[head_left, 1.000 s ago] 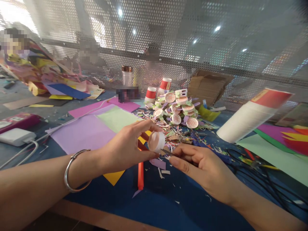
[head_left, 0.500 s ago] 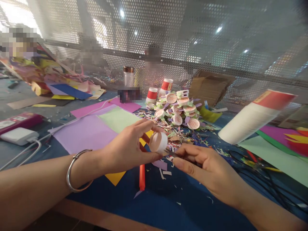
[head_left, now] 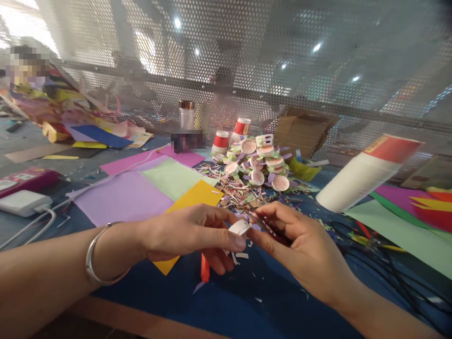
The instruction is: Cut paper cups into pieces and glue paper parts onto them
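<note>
Entry: the white cup piece (head_left: 239, 228) is hanging just above the blue table cover (head_left: 247, 306), straight in front of the person and between both hands. It is sitting nearly flat.

The left hand (head_left: 187, 234) is pinching it, with thumb and forefinger closed on its near edge. A silver bangle (head_left: 92, 263) is sitting on that wrist.

The right hand (head_left: 300, 252) is gripping the scissors (head_left: 269, 228), fingers curled tight over the handles. The blades are mostly hidden; I cannot tell whether they are touching the piece.

An orange marker (head_left: 205, 268) is lying on the cover under the left hand, beside a yellow sheet (head_left: 197, 195).

Paper scraps (head_left: 236, 188) are lying beyond the hands, and a heap of trimmed cup pieces (head_left: 261, 162) is sitting behind them. A stack of paper cups (head_left: 363, 174) is lying on its side to the right, well apart.
</note>
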### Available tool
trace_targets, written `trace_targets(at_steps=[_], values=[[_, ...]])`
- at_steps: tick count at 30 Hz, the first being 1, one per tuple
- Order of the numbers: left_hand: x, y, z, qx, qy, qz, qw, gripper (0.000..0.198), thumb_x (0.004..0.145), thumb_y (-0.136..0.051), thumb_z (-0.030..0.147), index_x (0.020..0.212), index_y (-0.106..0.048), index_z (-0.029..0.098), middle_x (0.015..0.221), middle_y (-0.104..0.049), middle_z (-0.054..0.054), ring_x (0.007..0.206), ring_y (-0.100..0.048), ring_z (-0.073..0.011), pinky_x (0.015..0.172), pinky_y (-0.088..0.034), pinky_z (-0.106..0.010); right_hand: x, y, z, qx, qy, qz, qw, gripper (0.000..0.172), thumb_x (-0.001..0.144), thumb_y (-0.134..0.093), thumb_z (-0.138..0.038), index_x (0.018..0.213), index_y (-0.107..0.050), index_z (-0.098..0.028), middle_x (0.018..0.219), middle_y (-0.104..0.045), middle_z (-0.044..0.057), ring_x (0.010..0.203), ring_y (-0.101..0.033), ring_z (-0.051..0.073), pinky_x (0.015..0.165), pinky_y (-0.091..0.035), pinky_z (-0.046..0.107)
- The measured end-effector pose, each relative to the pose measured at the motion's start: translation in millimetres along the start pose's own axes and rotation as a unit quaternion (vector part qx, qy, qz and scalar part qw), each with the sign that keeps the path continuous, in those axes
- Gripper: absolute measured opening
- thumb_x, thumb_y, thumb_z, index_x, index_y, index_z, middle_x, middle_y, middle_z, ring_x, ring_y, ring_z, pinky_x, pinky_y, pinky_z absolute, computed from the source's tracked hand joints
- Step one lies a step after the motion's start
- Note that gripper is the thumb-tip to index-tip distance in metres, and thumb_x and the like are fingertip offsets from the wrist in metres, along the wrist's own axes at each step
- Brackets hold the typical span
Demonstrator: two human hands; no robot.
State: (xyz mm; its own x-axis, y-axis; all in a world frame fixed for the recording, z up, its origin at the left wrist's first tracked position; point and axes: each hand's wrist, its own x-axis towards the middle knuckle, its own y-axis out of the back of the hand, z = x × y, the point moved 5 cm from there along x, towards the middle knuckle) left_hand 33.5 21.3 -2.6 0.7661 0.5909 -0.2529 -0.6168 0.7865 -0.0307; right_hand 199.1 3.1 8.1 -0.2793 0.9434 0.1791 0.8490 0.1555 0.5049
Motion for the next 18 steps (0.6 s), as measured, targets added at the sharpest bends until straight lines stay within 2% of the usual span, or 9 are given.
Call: trace_targets(at_steps=[3, 7, 10, 13, 18], values=[[1, -5.4, -3, -0.002, 0.004, -0.006, 1.0, 0.03, 0.09, -0.063, 0.041, 0.102, -0.065, 0.013, 0.083, -0.065, -0.005, 0.07, -0.068, -0.0152, 0.061, -0.055, -0.024, -1, 0, -3, -0.032, 0.028, 0.007, 0.999, 0.01, 0.091, -0.066, -0.033, 0.092, -0.064, -0.023, 0.076, -0.063, -0.002, 0.067, -0.057, 0.012, 0.06, -0.047, 0.02], [3, -10.7, -8, 0.004, -0.011, 0.028, 1.0, 0.038, 0.096, -0.053, 0.051, 0.092, -0.061, 0.013, 0.076, -0.068, -0.006, 0.061, -0.067, -0.0112, 0.058, -0.051, -0.019, -1, 2, -4, -0.074, 0.045, 0.035, 0.996, 0.013, 0.092, -0.063, -0.031, 0.083, -0.064, -0.022, 0.066, -0.056, -0.004, 0.058, -0.049, 0.01, 0.053, -0.042, 0.019], [2, -12.4, -8, 0.076, -0.021, 0.056, 0.995, 0.039, 0.098, -0.048, 0.05, 0.085, -0.055, 0.015, 0.072, -0.066, -0.003, 0.055, -0.064, -0.0091, 0.052, -0.048, -0.016, -1, -1, -4, -0.065, 0.04, 0.029, 0.997, 0.011, 0.091, -0.063, -0.03, 0.084, -0.065, -0.021, 0.068, -0.059, -0.004, 0.059, -0.052, 0.01, 0.053, -0.043, 0.019], [-1, -10.5, -7, 0.129, -0.003, 0.072, 0.989, 0.034, 0.101, -0.042, 0.047, 0.091, -0.054, 0.017, 0.064, -0.063, 0.0, 0.049, -0.061, -0.0092, 0.046, -0.044, -0.016, -2, -5, -5, -0.049, 0.034, 0.025, 0.998, 0.012, 0.091, -0.063, -0.031, 0.085, -0.066, -0.021, 0.068, -0.059, -0.003, 0.059, -0.052, 0.01, 0.053, -0.043, 0.019], [-3, -7.1, -7, 0.153, 0.002, 0.056, 0.987, 0.034, 0.1, -0.044, 0.047, 0.089, -0.054, 0.017, 0.064, -0.06, 0.002, 0.047, -0.058, -0.0088, 0.044, -0.045, -0.017, -2, -6, -5, -0.029, 0.017, 0.012, 0.999, 0.02, 0.091, -0.063, -0.036, 0.081, -0.064, -0.02, 0.067, -0.056, -0.003, 0.06, -0.049, 0.011, 0.053, -0.042, 0.02]])
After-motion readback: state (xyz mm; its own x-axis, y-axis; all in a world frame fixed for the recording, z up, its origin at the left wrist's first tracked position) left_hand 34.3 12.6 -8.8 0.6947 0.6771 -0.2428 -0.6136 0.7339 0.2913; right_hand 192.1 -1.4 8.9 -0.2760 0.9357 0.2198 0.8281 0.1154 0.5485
